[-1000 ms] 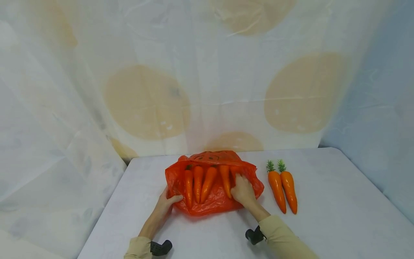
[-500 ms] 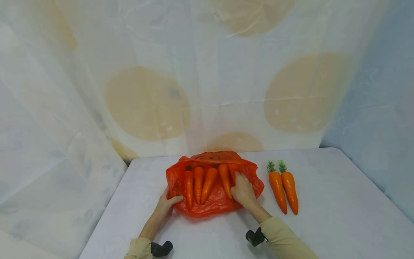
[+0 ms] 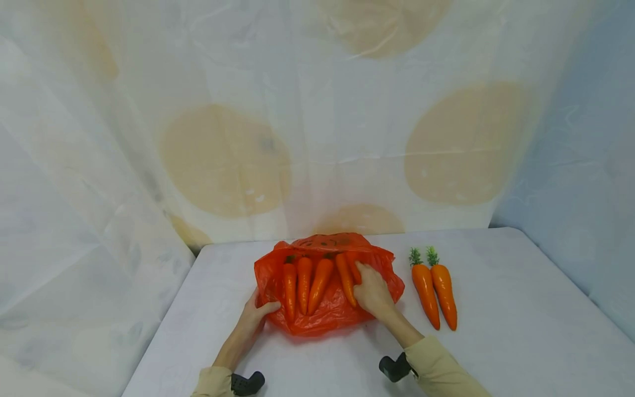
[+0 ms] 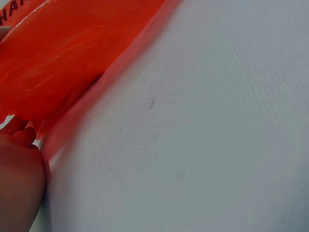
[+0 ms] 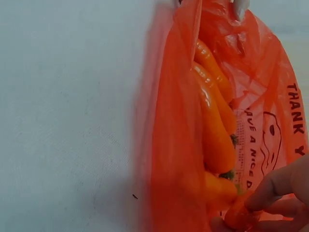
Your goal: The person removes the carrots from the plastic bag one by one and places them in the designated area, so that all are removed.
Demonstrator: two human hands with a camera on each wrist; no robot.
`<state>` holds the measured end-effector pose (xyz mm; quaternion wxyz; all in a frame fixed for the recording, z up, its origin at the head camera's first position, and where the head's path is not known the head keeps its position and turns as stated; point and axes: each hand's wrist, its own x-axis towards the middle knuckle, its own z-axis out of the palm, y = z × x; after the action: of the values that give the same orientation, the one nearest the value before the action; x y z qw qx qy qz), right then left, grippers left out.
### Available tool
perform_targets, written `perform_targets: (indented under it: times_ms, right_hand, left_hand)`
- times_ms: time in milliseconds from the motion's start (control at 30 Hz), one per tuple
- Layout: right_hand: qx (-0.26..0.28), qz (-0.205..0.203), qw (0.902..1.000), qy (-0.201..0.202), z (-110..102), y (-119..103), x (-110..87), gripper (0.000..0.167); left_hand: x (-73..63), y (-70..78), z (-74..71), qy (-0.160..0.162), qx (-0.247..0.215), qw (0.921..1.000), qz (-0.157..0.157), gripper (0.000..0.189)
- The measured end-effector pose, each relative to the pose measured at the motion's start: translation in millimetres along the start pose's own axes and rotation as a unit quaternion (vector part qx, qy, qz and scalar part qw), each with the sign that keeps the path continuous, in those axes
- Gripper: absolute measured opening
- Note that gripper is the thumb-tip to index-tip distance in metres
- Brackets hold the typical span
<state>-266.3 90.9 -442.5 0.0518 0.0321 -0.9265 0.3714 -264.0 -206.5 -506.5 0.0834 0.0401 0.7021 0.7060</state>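
A red plastic bag (image 3: pixel 322 326) lies on the table with its mouth held wide, and several orange carrots (image 3: pixel 320 286) rest side by side inside. My left hand (image 3: pixel 254 315) holds the bag's left edge, thumb over the rim and fingers behind the plastic. Inside the right end, my right hand (image 3: pixel 373 292) grips a carrot (image 5: pixel 240 212) right beside the rightmost of the others. Its lower part is hidden by the hand. Printed lettering and a drawn face show on the bag's back side in the right wrist view.
To the right of the bag, two carrots with green tops, a left one (image 3: pixel 424 292) and a right one (image 3: pixel 444 292), lie together on the white table (image 3: pixel 506 309). Pale sheeting with tan circles (image 3: pixel 228 160) hangs behind the table and along both sides.
The right hand has shifted slightly left within the bag, bringing its carrot closer to the neighbouring one. The left hand keeps its hold on the bag's edge.
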Motion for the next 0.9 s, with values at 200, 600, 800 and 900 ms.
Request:
perform_targets:
  times_ms: [200,600,800,900]
  right_hand:
    - [0.005,0.0,0.9999,-0.011,-2,-3,-5.5,0.059]
    - [0.027,-0.015,0.9993,-0.021,-4,-8,-19.5,0.061]
    - [0.015,-0.028,0.999,-0.031,-11,-12,-31.6,0.062]
    - [0.016,-0.036,0.9985,-0.037,-19,-12,-38.2,0.063]
  left_hand:
    - [0.4,-0.9,0.7,0.002,0.002,1.0,-0.001,0.075]
    - [0.5,-0.7,0.5,-0.004,-0.007,0.9999,0.007,0.073]
    - [-0.3,-0.2,0.5,-0.003,-0.008,0.9999,0.012,0.072]
    - [-0.3,-0.2,0.6,-0.004,-0.009,0.9999,0.013,0.072]
